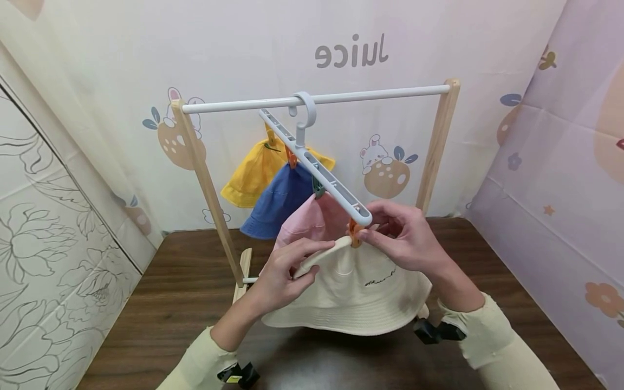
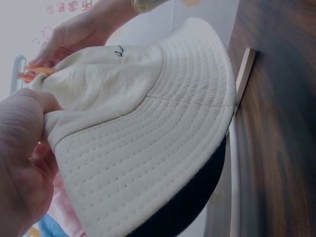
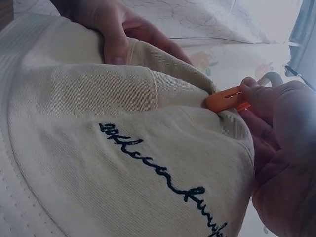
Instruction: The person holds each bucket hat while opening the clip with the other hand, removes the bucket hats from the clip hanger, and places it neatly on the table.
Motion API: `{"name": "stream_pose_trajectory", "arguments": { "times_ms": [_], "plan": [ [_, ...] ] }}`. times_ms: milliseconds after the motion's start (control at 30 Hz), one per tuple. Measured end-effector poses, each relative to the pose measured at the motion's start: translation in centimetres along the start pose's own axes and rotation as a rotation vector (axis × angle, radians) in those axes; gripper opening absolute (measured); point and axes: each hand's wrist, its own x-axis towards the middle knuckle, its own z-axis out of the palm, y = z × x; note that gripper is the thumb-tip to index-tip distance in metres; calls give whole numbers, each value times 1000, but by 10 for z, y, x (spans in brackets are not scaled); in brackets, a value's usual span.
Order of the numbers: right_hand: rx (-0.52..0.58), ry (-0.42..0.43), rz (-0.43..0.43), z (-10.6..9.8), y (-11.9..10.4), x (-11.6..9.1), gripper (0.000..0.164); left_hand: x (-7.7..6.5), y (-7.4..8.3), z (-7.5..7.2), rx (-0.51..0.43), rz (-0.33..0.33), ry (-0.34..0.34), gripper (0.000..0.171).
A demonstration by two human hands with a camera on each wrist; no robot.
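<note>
A cream bucket hat (image 1: pixel 341 303) with dark stitched lettering hangs crown-up at the near end of a grey clip hanger (image 1: pixel 336 187). My left hand (image 1: pixel 287 271) pinches the hat's crown on its left side, thumb and fingers on the fabric. With thumb and fingers, my right hand (image 1: pixel 407 238) pinches the orange clip (image 3: pixel 229 98), whose tip sits on the crown's top fold. Behind it along the hanger, a pink hat (image 1: pixel 307 219) hangs from a green clip (image 1: pixel 318 187), a blue hat (image 1: pixel 278 200) from an orange clip, and a yellow hat (image 1: pixel 253 173) farthest back.
The hanger hooks over the white rail (image 1: pixel 380 96) of a rack with wooden posts (image 1: pixel 439 141). The rack stands on a dark wood table (image 1: pixel 161 309). Printed curtains (image 1: pixel 273 49) close off the back and sides.
</note>
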Motion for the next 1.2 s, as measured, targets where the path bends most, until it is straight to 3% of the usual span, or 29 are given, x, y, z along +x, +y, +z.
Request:
{"name": "stream_pose_trajectory", "arguments": {
  "times_ms": [367,733,1200],
  "plan": [
    [-26,18,11,3,1,1,26,-6,-1,1,17,-64,-1,52],
    [55,-7,-30,6,2,2,24,-12,-6,2,24,13,50,57],
    [33,-10,-20,3,2,2,23,-14,-5,7,-25,-14,84,59]
  ]
}}
